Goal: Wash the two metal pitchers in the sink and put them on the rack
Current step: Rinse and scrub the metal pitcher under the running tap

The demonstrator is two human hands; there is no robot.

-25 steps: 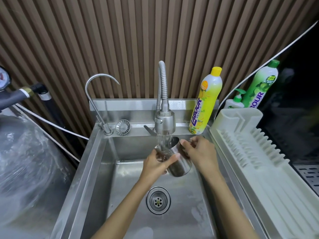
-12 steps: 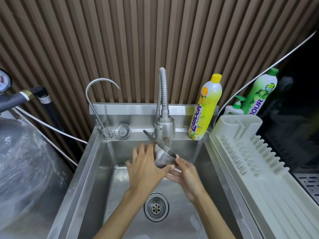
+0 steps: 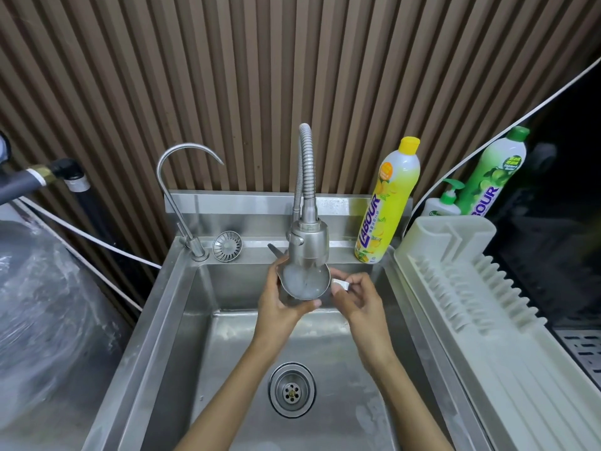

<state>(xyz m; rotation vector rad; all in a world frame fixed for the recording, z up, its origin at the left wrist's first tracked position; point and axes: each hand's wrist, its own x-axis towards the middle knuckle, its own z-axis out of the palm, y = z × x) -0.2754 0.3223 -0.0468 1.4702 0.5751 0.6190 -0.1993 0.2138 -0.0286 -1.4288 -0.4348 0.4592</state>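
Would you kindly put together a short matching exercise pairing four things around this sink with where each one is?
Things:
1. metal pitcher
2. yellow bottle
3. strainer
4. dish rack

Places:
A. lying on the sink ledge beside the thin curved tap
B. right of the basin, nothing on it
C. held in both hands under the tap head
D. standing at the sink's back right corner

Pairs: 1-C, 2-D, 3-A, 4-B
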